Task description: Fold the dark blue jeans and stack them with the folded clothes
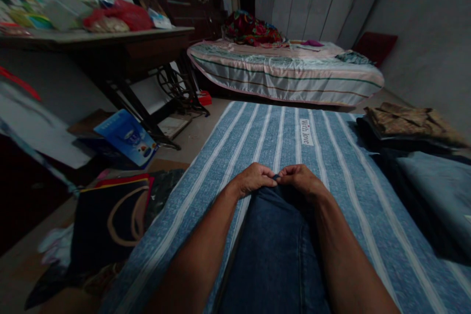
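Note:
A pair of dark blue jeans (274,250) lies lengthwise on a blue mat with white stripes (342,167), running from the bottom edge up to my hands. My left hand (253,178) is closed in a pinch on the far edge of the jeans. My right hand (302,180) pinches the same edge right beside it, knuckles almost touching. Both forearms reach forward along the two sides of the garment.
Folded clothes (408,120) and a grey-blue folded cloth (437,191) lie at the mat's right. A dark bag (110,221) and a blue box (127,137) sit on the floor at left under a cluttered table (110,39). A bed (287,71) stands beyond.

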